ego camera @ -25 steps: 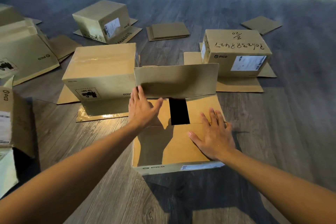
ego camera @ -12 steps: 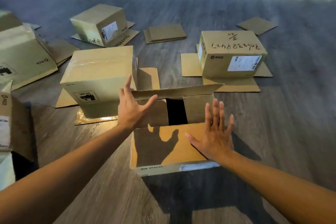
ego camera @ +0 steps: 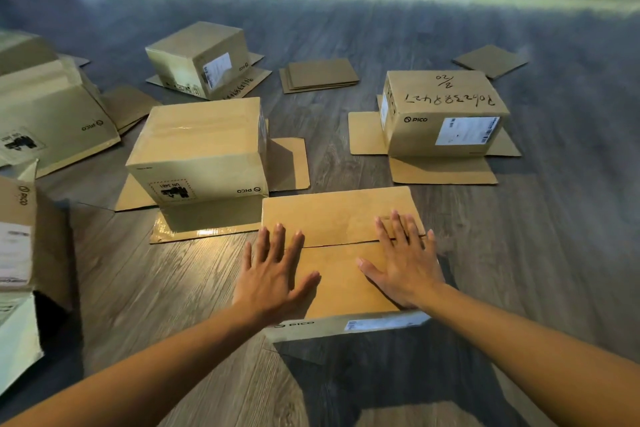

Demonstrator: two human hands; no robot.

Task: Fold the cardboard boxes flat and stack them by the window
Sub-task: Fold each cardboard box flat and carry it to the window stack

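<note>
Both hands are pressing flat on the near box (ego camera: 341,274), lower centre of frame, top flaps closed w/ a seam running across between them. Left hand (ego camera: 272,276) is lying wide, fingers straight & spread, over the box's left edge, thumb pointing right. Right hand (ego camera: 405,267) is also lying wide, palm down on the right part, fingertips crossing the seam. Box's front wall is showing a PICO mark & a white label.

Just beyond, left of centre, a taped box (ego camera: 201,152) is sitting upside down on splayed flaps, its near flap touching the near box's far-left corner. Right of centre, a box w/ handwritten digits (ego camera: 445,113) is sitting on its flaps too. Upper centre-left: smaller box (ego camera: 199,57). Between those two at the back, a stack of flat cardboard pieces (ego camera: 320,74); another flat piece (ego camera: 490,61) upper right. More boxes are crowding the left edge, partly cut off. All on grey wood floor (ego camera: 554,253); bright strip along the top of frame.
</note>
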